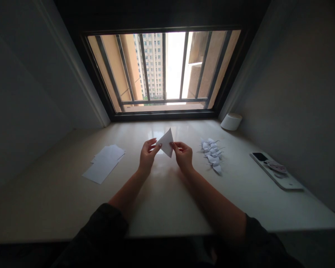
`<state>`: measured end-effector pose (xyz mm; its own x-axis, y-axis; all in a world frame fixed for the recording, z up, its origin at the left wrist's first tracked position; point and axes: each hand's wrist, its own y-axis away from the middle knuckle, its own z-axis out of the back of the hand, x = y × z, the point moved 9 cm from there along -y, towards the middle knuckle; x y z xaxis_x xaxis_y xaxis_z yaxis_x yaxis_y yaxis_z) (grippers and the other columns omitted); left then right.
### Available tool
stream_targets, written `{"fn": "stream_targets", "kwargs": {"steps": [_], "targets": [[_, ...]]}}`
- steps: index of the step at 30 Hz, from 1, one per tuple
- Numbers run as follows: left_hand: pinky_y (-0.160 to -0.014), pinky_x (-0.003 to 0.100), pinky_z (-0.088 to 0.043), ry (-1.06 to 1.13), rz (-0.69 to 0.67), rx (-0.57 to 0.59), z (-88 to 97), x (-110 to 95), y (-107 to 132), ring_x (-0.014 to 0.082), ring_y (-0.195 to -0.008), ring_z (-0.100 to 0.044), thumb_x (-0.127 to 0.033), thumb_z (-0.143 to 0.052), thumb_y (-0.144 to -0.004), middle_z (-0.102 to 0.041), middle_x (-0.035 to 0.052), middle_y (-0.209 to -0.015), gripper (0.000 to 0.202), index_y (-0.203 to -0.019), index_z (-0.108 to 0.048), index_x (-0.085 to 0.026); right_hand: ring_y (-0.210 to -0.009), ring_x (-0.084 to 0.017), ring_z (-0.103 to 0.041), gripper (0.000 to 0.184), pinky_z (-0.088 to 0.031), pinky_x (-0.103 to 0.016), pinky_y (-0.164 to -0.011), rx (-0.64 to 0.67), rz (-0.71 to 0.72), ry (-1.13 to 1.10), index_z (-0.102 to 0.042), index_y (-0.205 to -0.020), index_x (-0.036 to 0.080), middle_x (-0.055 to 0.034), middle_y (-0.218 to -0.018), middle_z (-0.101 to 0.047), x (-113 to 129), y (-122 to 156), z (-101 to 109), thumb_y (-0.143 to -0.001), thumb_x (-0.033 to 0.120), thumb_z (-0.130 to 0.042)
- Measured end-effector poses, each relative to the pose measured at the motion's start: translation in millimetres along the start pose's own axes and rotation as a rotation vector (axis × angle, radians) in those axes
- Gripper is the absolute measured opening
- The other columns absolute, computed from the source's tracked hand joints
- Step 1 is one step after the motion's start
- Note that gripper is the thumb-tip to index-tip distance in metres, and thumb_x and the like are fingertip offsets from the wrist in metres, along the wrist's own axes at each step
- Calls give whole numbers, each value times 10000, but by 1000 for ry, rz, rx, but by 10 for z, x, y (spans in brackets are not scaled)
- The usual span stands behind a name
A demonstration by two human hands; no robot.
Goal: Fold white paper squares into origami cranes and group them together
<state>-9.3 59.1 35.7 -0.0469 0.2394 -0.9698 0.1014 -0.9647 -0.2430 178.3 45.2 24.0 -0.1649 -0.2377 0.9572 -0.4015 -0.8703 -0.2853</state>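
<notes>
A white sheet of paper point(165, 142), folded to a triangle with one point up, is held in the air above the middle of the table. My left hand point(148, 156) pinches its left corner between thumb and fingers. At its right edge, my right hand point(183, 154) grips the paper the same way. Several folded paper cranes point(212, 152) lie in a cluster to the right of my right hand. Left of my left hand rests a loose stack of white paper sheets point(104, 163). The fingers behind the folded paper are partly hidden.
A phone point(292, 182) with a ring-like grip on its back lies face down on the right. Behind the cranes, a white rounded object point(231, 122) stands by the wall. The pale tabletop point(162, 212) reaches back to a barred window point(164, 115).
</notes>
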Motion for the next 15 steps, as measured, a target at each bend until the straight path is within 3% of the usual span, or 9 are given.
{"fn": "stream_targets", "kwargs": {"steps": [3, 5, 7, 11, 15], "targets": [[-927, 391, -374, -375, -398, -77, 59, -495, 113, 255, -1112, -508, -423, -700, -697, -527, 100, -1279, 597, -1233, -503, -252, -669, -167, -571, 269, -407, -285, -627, 26, 174, 168, -694, -783, 191, -36, -750, -689, 201, 26, 14, -797, 436, -582], [-1004, 419, -297, -624, -622, -51, -33, -721, 233, 283, -1202, -438, -397, -694, -717, -500, 89, -1325, 486, -1174, -578, -280, -750, -176, -569, 213, -396, -297, -707, 78, 379, 355, -687, -781, 203, -35, -772, -687, 396, 102, -52, -836, 367, -564], [-1023, 425, -265, -781, -764, 4, -135, -805, 321, 276, -1231, -416, -338, -657, -765, -518, 43, -1321, 327, -1091, -635, -324, -799, -181, -557, 195, -368, -308, -752, 141, 563, 549, -682, -789, 210, -35, -791, -689, 535, 205, -156, -867, 319, -540], [-1024, 447, -259, -897, -846, 81, -229, -751, 346, 255, -1232, -430, -256, -603, -810, -593, 8, -1238, 175, -951, -686, -321, -836, -186, -534, 219, -325, -321, -751, 233, 786, 820, -676, -818, 214, -38, -802, -687, 625, 353, -315, -904, 281, -487], [-1035, 467, -246, -871, -830, 147, -248, -680, 302, 248, -1187, -485, -236, -589, -819, -677, 1, -1081, 135, -851, -698, -310, -872, -195, -516, 228, -302, -332, -751, 251, 887, 935, -672, -839, 211, -37, -815, -684, 643, 405, -363, -915, 226, -457]]}}
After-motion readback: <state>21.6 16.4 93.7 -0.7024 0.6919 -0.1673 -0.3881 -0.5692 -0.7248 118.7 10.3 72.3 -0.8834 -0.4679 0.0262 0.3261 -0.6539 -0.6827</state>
